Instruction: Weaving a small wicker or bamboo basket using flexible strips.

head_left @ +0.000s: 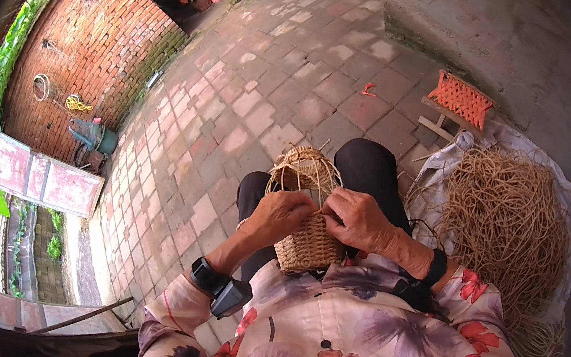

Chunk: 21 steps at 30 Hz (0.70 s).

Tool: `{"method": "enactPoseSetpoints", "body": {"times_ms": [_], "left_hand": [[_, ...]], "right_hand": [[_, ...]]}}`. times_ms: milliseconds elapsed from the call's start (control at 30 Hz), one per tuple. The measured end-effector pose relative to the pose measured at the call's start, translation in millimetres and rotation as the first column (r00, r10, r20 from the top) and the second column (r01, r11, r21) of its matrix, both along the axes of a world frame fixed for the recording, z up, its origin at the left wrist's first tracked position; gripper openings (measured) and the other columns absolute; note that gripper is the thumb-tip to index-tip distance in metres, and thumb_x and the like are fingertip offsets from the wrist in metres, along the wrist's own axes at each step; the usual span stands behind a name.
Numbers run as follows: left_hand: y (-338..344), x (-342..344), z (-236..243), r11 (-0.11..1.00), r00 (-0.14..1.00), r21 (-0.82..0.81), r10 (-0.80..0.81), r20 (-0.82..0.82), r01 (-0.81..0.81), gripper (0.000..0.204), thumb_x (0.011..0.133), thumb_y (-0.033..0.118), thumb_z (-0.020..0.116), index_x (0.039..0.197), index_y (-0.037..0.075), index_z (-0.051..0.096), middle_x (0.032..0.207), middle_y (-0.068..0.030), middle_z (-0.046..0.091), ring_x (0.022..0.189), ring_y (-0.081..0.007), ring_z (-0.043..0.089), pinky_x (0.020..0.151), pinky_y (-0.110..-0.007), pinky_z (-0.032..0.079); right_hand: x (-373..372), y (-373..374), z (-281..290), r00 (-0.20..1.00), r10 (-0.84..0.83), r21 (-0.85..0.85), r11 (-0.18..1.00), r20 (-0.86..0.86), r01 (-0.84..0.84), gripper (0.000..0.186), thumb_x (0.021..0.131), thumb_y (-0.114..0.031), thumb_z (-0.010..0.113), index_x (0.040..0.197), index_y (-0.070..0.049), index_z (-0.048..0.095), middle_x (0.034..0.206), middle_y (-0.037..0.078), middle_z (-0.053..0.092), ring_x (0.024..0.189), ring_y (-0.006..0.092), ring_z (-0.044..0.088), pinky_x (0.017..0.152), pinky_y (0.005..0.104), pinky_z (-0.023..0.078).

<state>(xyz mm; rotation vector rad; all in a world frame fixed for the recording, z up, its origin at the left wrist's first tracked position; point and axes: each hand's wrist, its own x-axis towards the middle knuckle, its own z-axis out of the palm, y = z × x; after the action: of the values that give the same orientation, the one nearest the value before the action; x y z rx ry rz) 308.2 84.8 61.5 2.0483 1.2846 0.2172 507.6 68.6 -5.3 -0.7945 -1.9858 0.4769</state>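
Observation:
A small woven basket (pixel 308 248) of tan cord rests in my lap between my knees. Loops and thin upright strands form an openwork arch (pixel 306 161) at its far end. From the left, my left hand (pixel 282 214) has its fingers closed at the basket's upper edge. My right hand (pixel 358 219) pinches at the same edge from the right, its fingertips close to those of the left. Whatever fine strand lies between the fingertips is too small to make out. Part of the basket's weave is covered by both hands.
On my right, a big heap of tan cord (pixel 507 210) lies on a white sheet (pixel 569 240). Beyond it stands a low stool with an orange woven seat (pixel 460 99), beside a concrete wall (pixel 515 50). A teal machine (pixel 93 135) sits by the brick wall (pixel 91 27) at left.

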Motion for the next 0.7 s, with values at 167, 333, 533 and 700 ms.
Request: {"method": "enactPoseSetpoints", "body": {"times_ms": [167,333,533,700], "left_hand": [[-6,5,-1,0.996,0.994,0.018,0.089,0.066,-0.091,0.015,0.085,0.018,0.06,0.091,0.006,0.066,0.07,-0.0106,0.064,0.065,-0.022,0.064,0.062,-0.034,0.049],[-10,10,9,0.994,0.994,0.019,0.107,0.004,-0.107,0.014,0.083,0.015,0.062,0.091,0.005,0.066,0.072,-0.0076,0.065,0.067,-0.0161,0.063,0.062,-0.03,0.049],[-12,7,8,0.995,0.995,0.018,0.097,0.008,-0.097,0.014,0.084,0.013,0.062,0.093,0.002,0.066,0.075,-0.0056,0.066,0.07,-0.0112,0.063,0.063,-0.027,0.049],[-12,5,27,0.926,0.93,-0.289,0.306,0.204,-0.241,0.014,0.085,0.013,0.063,0.093,0.001,0.065,0.074,-0.0046,0.063,0.065,-0.0101,0.06,0.06,-0.026,0.048]], "right_hand": [[1,1,0,0.991,-0.064,0.079,0.995,0.118,0.054,0.012,0.075,-0.003,0.066,0.078,-0.003,0.054,0.079,0.01,0.056,0.073,0.0274,0.062,0.061,0.0366,0.051],[12,13,9,0.979,0.089,-0.331,0.932,-0.185,-0.147,0.013,0.081,-0.007,0.069,0.089,0.001,0.062,0.081,0.012,0.059,0.073,0.0246,0.061,0.066,0.0316,0.048],[12,12,13,0.979,0.173,-0.438,0.875,-0.111,-0.205,0.012,0.079,-0.009,0.067,0.087,-0.001,0.062,0.084,0.014,0.061,0.079,0.032,0.062,0.069,0.0385,0.049],[8,6,7,0.992,0.121,-0.046,0.992,0.021,-0.12,0.014,0.072,-0.002,0.069,0.08,-0.002,0.057,0.077,0.009,0.056,0.069,0.0256,0.06,0.059,0.0337,0.05]]}}
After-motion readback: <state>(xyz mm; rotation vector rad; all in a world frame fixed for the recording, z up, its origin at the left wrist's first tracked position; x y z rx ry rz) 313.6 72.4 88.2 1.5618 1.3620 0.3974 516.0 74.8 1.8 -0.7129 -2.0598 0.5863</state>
